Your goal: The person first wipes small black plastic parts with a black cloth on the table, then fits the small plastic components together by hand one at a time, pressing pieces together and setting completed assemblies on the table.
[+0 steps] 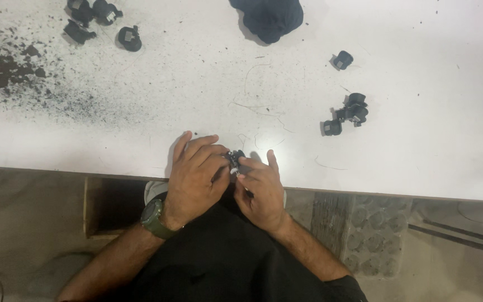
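**Two hands pinched on one tiny black part at the table edge**

Looking straight down at a white table top (398,162) speckled with dark dust. Both hands meeting right at the near edge, closed around a small black plastic part with a bit of metal on it (235,158). Left hand (195,174) curled over it from the left, fingers bent and pressing on top, olive green wristwatch (155,220) on that wrist. Right hand (263,187) coming in from the right, thumb and forefinger pinched tight on the part's right side. Hardly any gap in the grip, only a sliver of the part peeking out between the fingertips. Also a thin dark stick-like thing (247,192) poking out under the right hand's fingers, too small to say what it is or which fingers have it.

Around the grip:
- up and to the right, well apart: a loose cluster of small black plastic pieces (347,113), plus one single black piece (342,60) further up
- straight up past the grip, at the far edge: a crumpled dark blue cloth (269,18)
- far up-left: another bunch of black plastic pieces (99,21)
- far left: a big smear of black powder (1,70) fading out into specks
- just above the grip: a few thin pale wire strands (255,103) lying loose on the table

Below the grip, black clothing (219,257) and bare forearms.
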Action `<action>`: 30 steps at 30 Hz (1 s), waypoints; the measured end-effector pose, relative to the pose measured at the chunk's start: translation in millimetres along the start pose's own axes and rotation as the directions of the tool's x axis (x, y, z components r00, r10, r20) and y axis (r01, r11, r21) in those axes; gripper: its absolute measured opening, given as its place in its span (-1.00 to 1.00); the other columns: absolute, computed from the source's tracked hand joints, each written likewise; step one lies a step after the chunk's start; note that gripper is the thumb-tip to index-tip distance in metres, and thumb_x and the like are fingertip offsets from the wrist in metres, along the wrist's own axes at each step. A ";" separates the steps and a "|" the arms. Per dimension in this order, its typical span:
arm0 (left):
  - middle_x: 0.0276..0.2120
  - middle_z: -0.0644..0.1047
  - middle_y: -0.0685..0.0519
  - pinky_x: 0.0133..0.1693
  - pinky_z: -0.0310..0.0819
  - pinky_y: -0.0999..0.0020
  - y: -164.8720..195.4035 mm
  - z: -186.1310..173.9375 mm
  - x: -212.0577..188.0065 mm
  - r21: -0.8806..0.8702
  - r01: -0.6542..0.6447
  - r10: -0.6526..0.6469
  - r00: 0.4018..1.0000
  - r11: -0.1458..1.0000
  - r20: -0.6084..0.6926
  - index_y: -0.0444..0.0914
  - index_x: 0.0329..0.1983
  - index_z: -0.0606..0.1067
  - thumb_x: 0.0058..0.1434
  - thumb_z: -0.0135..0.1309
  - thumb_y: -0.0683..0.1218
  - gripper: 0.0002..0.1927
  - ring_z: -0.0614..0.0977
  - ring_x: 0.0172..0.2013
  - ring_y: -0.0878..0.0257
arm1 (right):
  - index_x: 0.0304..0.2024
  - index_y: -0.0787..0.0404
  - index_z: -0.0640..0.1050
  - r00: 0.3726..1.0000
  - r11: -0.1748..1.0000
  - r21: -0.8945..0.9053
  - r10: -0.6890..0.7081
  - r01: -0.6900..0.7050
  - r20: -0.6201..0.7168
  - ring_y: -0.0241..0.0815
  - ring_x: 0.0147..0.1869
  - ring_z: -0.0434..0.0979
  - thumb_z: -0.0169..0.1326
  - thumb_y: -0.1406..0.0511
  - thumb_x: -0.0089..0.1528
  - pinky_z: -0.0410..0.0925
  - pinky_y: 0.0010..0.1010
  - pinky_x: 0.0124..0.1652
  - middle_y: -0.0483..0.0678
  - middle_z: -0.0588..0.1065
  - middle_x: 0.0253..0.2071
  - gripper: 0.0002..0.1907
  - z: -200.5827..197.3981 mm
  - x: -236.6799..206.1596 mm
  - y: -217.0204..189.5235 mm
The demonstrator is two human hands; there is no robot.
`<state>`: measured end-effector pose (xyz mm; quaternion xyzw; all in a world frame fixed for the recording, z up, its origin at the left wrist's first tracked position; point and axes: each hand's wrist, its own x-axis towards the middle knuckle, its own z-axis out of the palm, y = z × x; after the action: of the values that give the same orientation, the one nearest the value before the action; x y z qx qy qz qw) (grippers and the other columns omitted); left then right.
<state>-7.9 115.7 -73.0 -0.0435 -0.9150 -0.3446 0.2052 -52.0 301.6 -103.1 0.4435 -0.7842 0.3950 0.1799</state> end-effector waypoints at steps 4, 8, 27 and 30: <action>-0.07 0.59 0.09 0.37 0.04 -0.15 -0.8 -2.4 0.5 -0.054 0.020 -0.019 1.000 0.998 0.023 -0.20 -0.25 0.58 0.14 0.22 -0.17 -0.89 0.47 0.23 0.10 | -0.06 0.19 0.42 1.000 1.000 -0.011 0.014 -0.014 0.003 -0.02 0.18 0.59 0.23 0.60 0.13 0.04 0.21 0.47 -0.07 0.47 -0.25 -0.58 2.2 0.3 0.8; -0.05 0.57 0.06 0.37 0.04 -0.17 -1.5 -4.4 2.5 -0.082 0.010 -0.008 0.999 0.997 0.032 -0.21 -0.24 0.59 0.15 0.21 -0.17 -0.88 0.45 0.25 0.08 | -0.08 0.20 0.44 1.000 0.999 -0.029 0.016 -0.016 -0.011 -0.05 0.17 0.60 0.23 0.60 0.14 0.05 0.18 0.48 -0.07 0.48 -0.25 -0.61 1.7 5.3 -2.7; -0.09 0.59 0.09 0.35 0.08 -0.20 5.0 -12.4 5.2 -0.063 0.038 -0.036 0.999 0.997 0.035 -0.19 -0.18 0.55 0.13 0.24 -0.14 -0.80 0.45 0.26 0.06 | -0.12 0.25 0.46 0.986 0.996 -0.001 0.088 -0.089 0.138 0.02 0.21 0.53 0.20 0.52 0.19 0.07 0.17 0.46 0.01 0.49 -0.08 -0.75 -36.1 36.2 -21.1; -0.04 0.54 0.01 0.32 0.06 -0.24 4.8 -12.0 7.9 0.002 0.020 -0.020 1.000 1.000 -0.006 -0.27 -0.02 0.54 0.12 0.27 -0.09 -0.64 0.43 0.22 0.01 | -0.10 0.16 0.53 0.990 0.976 -0.177 0.136 -0.130 0.025 -0.04 0.25 0.52 0.18 0.48 0.20 -0.09 0.27 0.53 -0.06 0.47 -0.11 -0.76 -43.1 34.3 -14.4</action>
<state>-9.9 111.1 -58.7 -0.0332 -0.9152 -0.3458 0.2044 -61.5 312.0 -47.8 0.3798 -0.8469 0.3276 0.1766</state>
